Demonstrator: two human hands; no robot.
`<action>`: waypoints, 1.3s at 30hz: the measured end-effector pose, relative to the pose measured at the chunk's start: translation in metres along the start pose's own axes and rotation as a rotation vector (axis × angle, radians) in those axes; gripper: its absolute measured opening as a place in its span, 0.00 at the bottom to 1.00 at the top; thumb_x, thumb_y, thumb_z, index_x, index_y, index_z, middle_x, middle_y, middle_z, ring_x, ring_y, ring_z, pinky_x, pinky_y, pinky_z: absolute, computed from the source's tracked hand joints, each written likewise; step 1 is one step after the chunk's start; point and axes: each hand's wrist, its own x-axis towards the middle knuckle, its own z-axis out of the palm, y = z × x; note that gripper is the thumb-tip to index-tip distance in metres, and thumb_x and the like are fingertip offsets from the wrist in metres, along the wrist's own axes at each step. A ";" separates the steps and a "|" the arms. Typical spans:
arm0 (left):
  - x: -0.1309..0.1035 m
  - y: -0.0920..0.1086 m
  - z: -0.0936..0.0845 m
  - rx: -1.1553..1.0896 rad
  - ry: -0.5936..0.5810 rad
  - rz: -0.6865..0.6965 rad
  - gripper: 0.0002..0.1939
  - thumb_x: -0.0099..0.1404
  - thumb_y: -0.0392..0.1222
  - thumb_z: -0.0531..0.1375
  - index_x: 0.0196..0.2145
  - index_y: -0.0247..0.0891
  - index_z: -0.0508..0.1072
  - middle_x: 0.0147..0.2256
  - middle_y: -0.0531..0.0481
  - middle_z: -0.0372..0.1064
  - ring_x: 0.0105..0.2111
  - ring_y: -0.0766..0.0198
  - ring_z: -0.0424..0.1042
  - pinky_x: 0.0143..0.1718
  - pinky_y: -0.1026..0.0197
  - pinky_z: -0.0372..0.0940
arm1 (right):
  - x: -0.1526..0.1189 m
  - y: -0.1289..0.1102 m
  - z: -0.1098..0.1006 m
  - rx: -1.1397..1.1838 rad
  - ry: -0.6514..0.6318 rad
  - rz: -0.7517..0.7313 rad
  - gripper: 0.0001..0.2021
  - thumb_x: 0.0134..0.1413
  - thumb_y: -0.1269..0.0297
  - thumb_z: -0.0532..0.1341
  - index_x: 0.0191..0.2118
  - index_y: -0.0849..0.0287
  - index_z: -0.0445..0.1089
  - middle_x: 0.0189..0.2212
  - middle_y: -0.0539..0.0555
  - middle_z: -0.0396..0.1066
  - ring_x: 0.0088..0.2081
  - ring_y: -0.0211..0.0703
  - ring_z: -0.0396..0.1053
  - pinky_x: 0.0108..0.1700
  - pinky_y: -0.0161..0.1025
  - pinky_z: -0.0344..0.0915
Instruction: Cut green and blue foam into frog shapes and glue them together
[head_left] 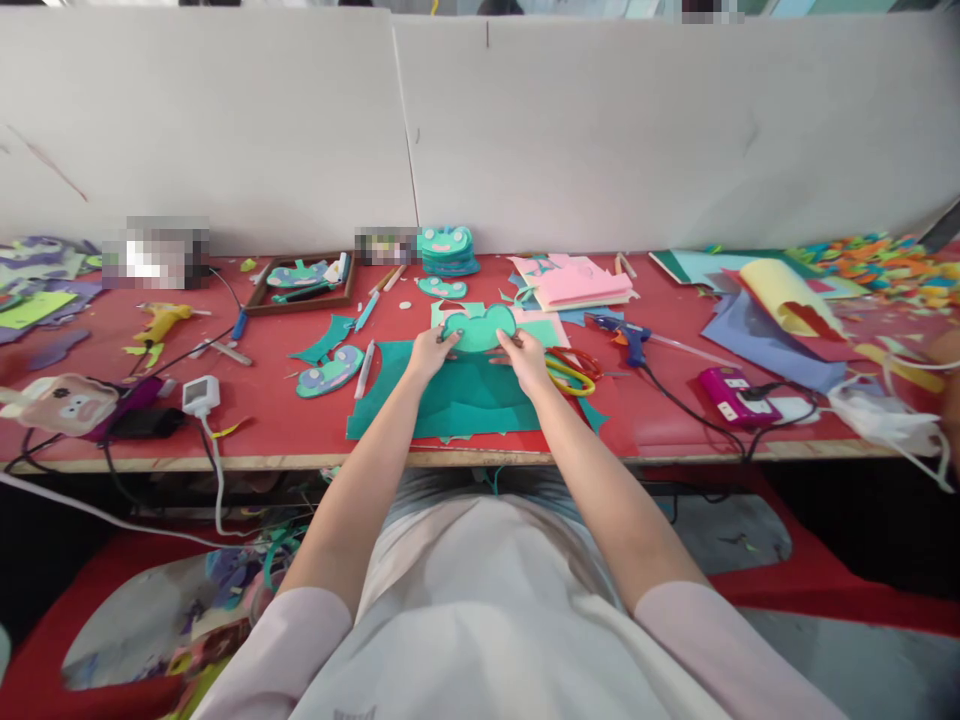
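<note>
Between my two hands is a light green frog-head-shaped felt cutout (480,330) with a darker green edge. My left hand (433,352) pinches its left side, and my right hand (525,358) pinches its right side. Beneath lies a dark green felt sheet (450,405) with pale pink and light green pieces at its far edge. Scissors with yellow and red handles (574,375) rest just right of my right hand. A white pen (364,370) and a green-and-purple frog piece (330,372) lie to the left. Farther back, finished frog faces (448,250) are stacked.
A wooden tray (259,298) holds frog pieces and pens. To the right are pink sheets (577,282), a blue glue gun (634,340) with its cord and a purple power strip (739,398). A yellow glue gun (161,322) lies left. A white partition (600,130) stands behind.
</note>
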 end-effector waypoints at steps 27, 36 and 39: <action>0.001 -0.001 0.001 0.025 -0.038 0.078 0.17 0.55 0.48 0.63 0.20 0.37 0.60 0.18 0.60 0.44 0.19 0.72 0.54 0.23 0.66 0.66 | -0.003 -0.006 0.000 -0.046 0.122 -0.058 0.26 0.35 0.43 0.66 0.20 0.56 0.53 0.20 0.43 0.43 0.23 0.32 0.50 0.30 0.37 0.74; -0.002 0.005 0.002 0.005 -0.024 0.024 0.13 0.55 0.46 0.64 0.25 0.36 0.67 0.18 0.61 0.45 0.19 0.72 0.57 0.25 0.64 0.68 | -0.003 -0.006 -0.002 -0.039 0.103 -0.040 0.25 0.35 0.43 0.67 0.21 0.56 0.54 0.19 0.43 0.46 0.24 0.33 0.53 0.31 0.38 0.74; -0.001 0.003 0.002 -0.007 -0.062 -0.033 0.14 0.53 0.44 0.66 0.33 0.33 0.70 0.21 0.58 0.58 0.22 0.70 0.65 0.28 0.62 0.69 | -0.002 -0.005 -0.002 -0.018 0.110 -0.038 0.23 0.34 0.44 0.67 0.22 0.56 0.57 0.19 0.43 0.48 0.24 0.33 0.55 0.30 0.37 0.73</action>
